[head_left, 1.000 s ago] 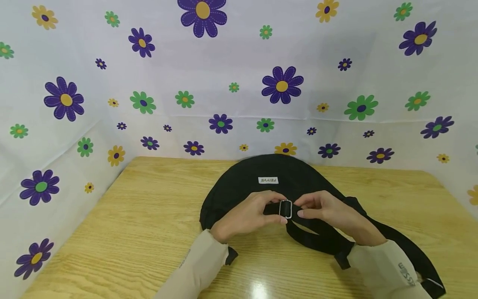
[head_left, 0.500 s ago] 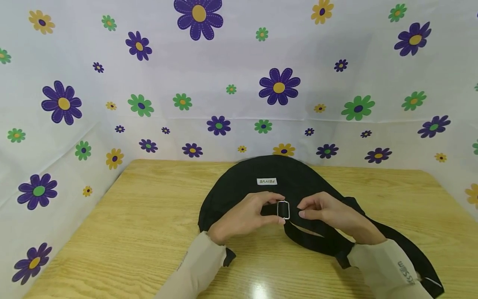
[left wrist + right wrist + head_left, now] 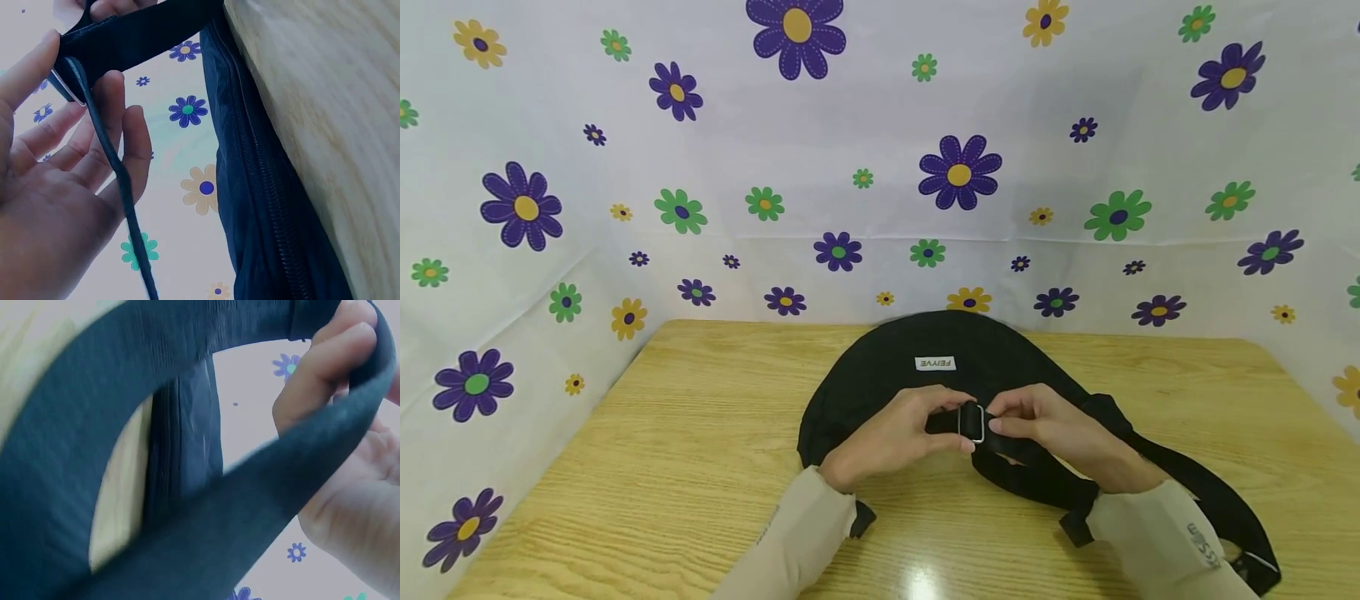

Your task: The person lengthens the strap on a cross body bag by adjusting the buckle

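Note:
A black fabric bag (image 3: 865,392) with a small white label (image 3: 935,363) lies on the wooden table. In front of it, my left hand (image 3: 887,437) holds a silver metal strap buckle (image 3: 982,425) by its top and bottom edges, between thumb and finger. Just right of the buckle, my right hand (image 3: 1060,429) pinches the black webbing strap (image 3: 1026,483), which hangs in a loop below. The left wrist view shows the strap end (image 3: 134,44) running through the buckle. In the right wrist view the loop (image 3: 250,494) passes close to the camera, partly covering the fingers.
A long black shoulder strap (image 3: 1202,483) trails from the bag to the right front, passing behind the right sleeve. The bag's zipper (image 3: 275,200) shows in the left wrist view. Flower-printed white cloth (image 3: 850,117) stands behind and beside the table (image 3: 700,417).
My right fingers have come back left, right up to the buckle, after standing slightly off it. The buckle has turned a little, and the right forearm and hanging loop have shifted left.

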